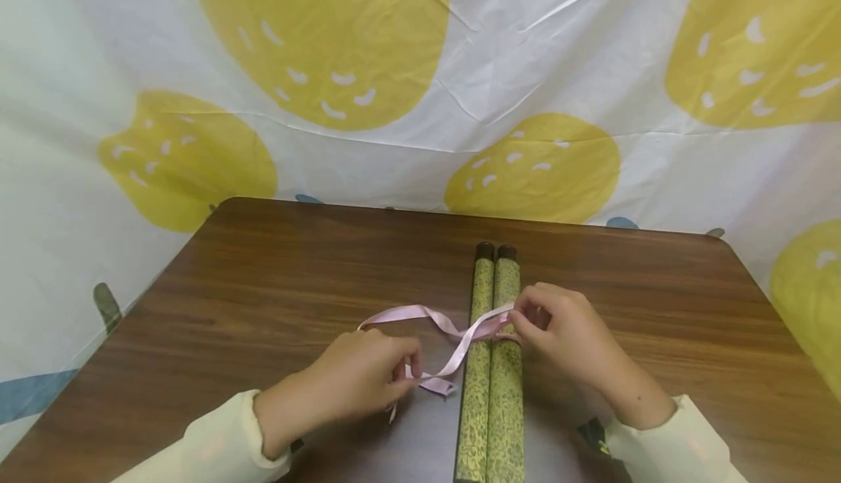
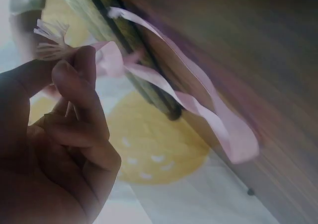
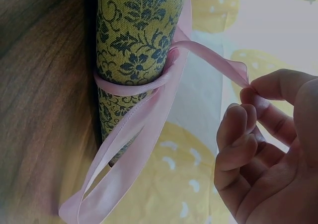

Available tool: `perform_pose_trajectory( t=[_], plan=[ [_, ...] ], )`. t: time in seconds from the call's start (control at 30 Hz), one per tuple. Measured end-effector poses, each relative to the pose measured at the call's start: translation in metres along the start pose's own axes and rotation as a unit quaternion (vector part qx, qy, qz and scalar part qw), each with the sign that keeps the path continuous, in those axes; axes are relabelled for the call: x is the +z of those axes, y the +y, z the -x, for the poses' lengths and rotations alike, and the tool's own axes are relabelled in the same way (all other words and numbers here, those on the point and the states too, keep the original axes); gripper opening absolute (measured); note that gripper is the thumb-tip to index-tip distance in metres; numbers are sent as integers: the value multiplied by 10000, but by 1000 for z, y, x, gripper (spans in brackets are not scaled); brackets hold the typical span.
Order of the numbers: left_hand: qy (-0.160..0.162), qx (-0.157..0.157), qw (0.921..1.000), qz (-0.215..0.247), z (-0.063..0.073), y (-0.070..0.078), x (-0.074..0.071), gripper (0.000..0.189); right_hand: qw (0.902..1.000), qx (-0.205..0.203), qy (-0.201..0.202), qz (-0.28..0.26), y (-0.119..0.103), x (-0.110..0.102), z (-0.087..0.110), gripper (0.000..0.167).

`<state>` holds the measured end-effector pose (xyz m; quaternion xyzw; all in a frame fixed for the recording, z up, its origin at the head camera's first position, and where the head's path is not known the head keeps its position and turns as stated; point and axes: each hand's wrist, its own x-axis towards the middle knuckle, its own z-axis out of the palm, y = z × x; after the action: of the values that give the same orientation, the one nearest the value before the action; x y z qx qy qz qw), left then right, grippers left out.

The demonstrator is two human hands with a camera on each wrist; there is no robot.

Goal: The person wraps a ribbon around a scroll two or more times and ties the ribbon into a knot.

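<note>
Two slim rolled scrolls (image 1: 504,403) in green-yellow brocade with dark flower patterns and dark end knobs lie side by side on the table. A pink ribbon (image 3: 134,88) circles one roll in the right wrist view, and a loop of it hangs loose. To the left of the rolls, my left hand (image 1: 361,370) pinches the ribbon near a frayed end (image 2: 52,39) that sticks out past the fingertips. My right hand (image 1: 565,330), over the right-hand roll, pinches another length of the ribbon between thumb and forefinger. Another ribbon end (image 1: 436,387) hangs beside the left fingers.
The dark brown wooden table (image 1: 296,264) has rounded far corners. Behind it and along the left side hangs a white cloth (image 1: 368,147) printed with yellow fruit.
</note>
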<state>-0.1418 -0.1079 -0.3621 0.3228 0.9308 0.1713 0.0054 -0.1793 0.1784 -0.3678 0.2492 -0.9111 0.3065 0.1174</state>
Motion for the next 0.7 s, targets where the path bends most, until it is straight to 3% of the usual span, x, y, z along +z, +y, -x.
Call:
perform_pose_trajectory(
  t=[0.13,0.3,0.53,0.7],
  plan=[
    [-360,489,9979,222,5,15,3,14,10000,-6,17,-14,1,0,0,13],
    [-856,1067,9896,444,8,36,10,11,10000,-72,60,-29,1,0,0,14],
    [-765,1927,9757,711,-5,62,21,16,10000,-41,-17,-40,0,-1,0,13],
    [-967,2113,9686,887,-19,77,29,14,9999,-110,-2,-65,0,-1,0,14]
  ],
)
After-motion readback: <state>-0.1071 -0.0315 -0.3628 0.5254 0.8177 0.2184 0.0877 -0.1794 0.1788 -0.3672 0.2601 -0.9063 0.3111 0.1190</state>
